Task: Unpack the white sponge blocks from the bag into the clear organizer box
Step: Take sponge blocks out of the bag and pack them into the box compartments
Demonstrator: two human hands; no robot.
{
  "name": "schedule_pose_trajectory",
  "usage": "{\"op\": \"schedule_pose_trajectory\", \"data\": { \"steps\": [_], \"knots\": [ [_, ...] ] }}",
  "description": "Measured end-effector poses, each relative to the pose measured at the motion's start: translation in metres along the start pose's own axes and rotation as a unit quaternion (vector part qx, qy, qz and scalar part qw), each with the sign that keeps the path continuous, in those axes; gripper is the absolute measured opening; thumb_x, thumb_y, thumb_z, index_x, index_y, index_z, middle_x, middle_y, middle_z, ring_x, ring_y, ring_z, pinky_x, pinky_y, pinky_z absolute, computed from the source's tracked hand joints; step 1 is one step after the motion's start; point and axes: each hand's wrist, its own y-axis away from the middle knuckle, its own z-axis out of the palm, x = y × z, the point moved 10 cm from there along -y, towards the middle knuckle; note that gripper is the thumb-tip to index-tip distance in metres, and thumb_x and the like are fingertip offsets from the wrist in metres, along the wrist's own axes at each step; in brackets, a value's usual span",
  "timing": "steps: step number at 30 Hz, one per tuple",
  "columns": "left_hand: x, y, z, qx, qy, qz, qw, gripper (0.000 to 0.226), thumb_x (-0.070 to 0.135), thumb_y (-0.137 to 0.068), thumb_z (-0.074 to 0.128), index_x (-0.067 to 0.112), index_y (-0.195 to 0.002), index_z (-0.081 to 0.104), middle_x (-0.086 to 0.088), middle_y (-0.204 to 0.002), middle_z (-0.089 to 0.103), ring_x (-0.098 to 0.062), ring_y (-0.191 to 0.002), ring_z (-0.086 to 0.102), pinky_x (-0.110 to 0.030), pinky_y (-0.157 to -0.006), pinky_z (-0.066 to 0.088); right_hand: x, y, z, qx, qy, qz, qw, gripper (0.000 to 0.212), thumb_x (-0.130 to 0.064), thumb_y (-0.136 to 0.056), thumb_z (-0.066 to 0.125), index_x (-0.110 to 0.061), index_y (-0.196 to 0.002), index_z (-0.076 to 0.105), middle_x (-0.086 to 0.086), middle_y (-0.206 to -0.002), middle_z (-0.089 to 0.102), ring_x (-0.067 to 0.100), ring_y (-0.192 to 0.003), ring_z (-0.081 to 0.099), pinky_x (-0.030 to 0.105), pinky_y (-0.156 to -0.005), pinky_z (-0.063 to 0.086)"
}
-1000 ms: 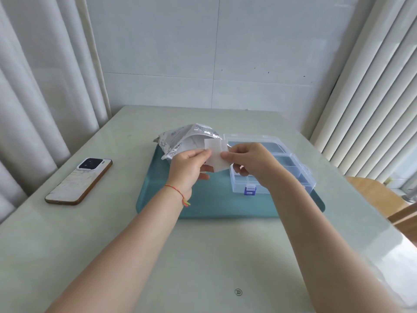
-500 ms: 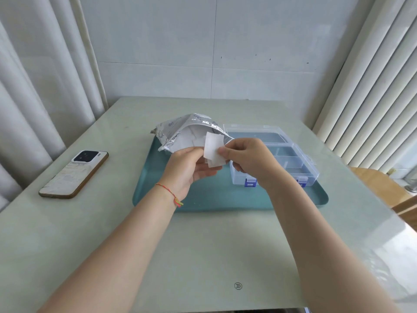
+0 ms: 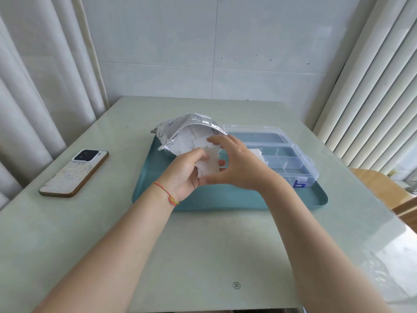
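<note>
On pale-green table (image 3: 90, 233), teal tray (image 3: 225, 199), phone (image 3: 74, 172)

White sponge blocks (image 3: 208, 167), silver bag (image 3: 180, 129), teal tray (image 3: 225, 199).

Bag (image 3: 180, 129) crowding organizer box (image 3: 291, 154)

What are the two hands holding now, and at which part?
Left hand grips white sponge blocks by their left side. Right hand curls over them; its hold cannot be told.
</note>
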Motion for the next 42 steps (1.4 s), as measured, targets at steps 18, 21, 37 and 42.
{"op": "schedule_pose_trajectory", "data": {
  "steps": [18,21,37,42],
  "knots": [
    [-0.015,-0.005,0.003,-0.022,0.023,-0.063,0.997,0.019,0.005,-0.092,0.052,0.017,-0.079,0.059,0.0,-0.07,0.051,-0.011,-0.06,0.049,-0.018,-0.05,0.045,-0.015,0.001,0.013,0.003,0.102,-0.042,0.994,0.074,-0.046,-0.072,0.08,-0.033,-0.135,0.044,-0.009,-0.129,0.043,0.014,-0.121,0.036,0.036,-0.1,0.029],
    [-0.013,-0.004,0.007,-0.031,0.004,-0.056,0.998,0.021,0.004,-0.092,0.048,0.016,-0.076,0.054,-0.001,-0.069,0.042,-0.011,-0.058,0.043,-0.018,-0.053,0.039,-0.014,0.0,0.016,-0.006,0.111,-0.038,0.993,0.077,-0.05,-0.07,0.08,-0.033,-0.136,0.044,-0.008,-0.129,0.044,0.014,-0.12,0.036,0.034,-0.098,0.027],
    [-0.016,-0.001,0.014,-0.068,-0.039,-0.053,0.995,0.024,0.006,-0.091,0.052,0.021,-0.075,0.063,0.002,-0.076,0.048,-0.008,-0.064,0.055,-0.019,-0.058,0.045,-0.014,0.0,0.014,-0.008,0.079,-0.038,0.996,0.083,-0.034,-0.074,0.079,-0.04,-0.144,0.034,-0.009,-0.122,0.043,0.011,-0.108,0.037,0.033,-0.095,0.029],
    [-0.016,-0.003,0.013,-0.068,-0.015,-0.057,0.996,0.013,0.009,-0.092,0.055,0.021,-0.093,0.06,0.0,-0.082,0.053,-0.009,-0.067,0.06,-0.022,-0.058,0.052,-0.009,-0.002,0.014,0.002,0.1,-0.033,0.994,0.069,-0.032,-0.074,0.079,-0.034,-0.135,0.046,-0.009,-0.125,0.044,0.012,-0.113,0.037,0.036,-0.099,0.031]
  ]
}}
